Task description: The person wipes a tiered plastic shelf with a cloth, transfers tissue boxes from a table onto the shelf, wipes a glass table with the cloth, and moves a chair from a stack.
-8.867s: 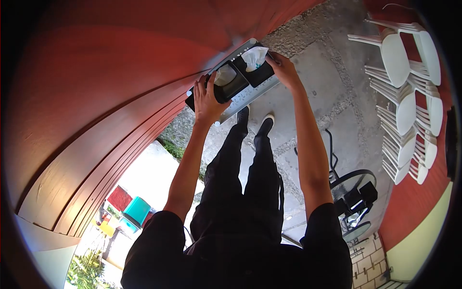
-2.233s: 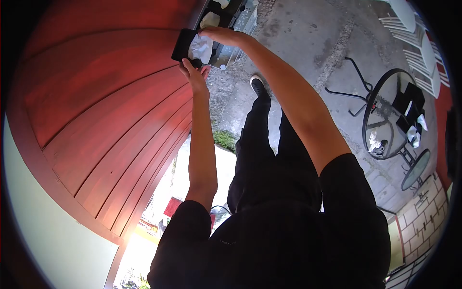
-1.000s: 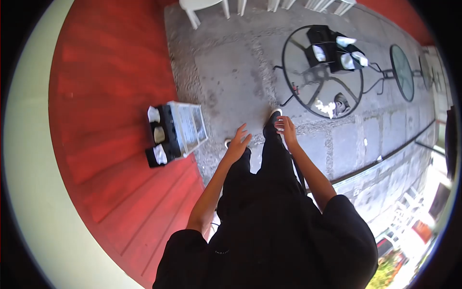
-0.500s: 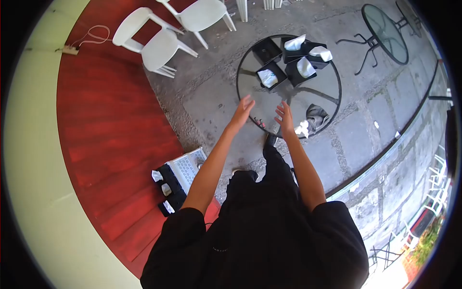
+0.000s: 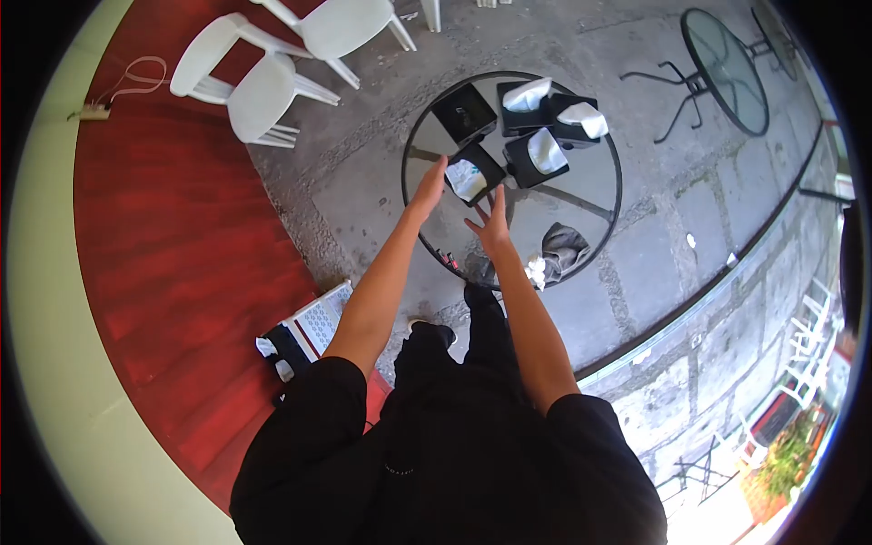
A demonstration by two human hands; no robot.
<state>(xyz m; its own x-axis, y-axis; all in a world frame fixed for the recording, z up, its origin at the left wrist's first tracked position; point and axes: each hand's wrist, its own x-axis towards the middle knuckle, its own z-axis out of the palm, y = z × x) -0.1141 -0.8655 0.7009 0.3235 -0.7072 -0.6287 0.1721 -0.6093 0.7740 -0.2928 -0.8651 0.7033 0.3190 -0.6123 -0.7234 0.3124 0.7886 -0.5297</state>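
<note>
The black tissue box [image 5: 486,169] lies at 3 o'clock from the nearer left hand [image 5: 430,189], fingers extended and unclosed, and at 11 o'clock from the right hand [image 5: 495,225], fingers spread.

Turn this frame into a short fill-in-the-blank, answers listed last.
1. The left hand and right hand flank a black box showing ____ tissue.
2. The round black-rimmed table has a top made of ____.
3. Black boxes on it number ____.
4. The wall is cream above and ____ below.

Missing words: white; glass; five; red
</note>
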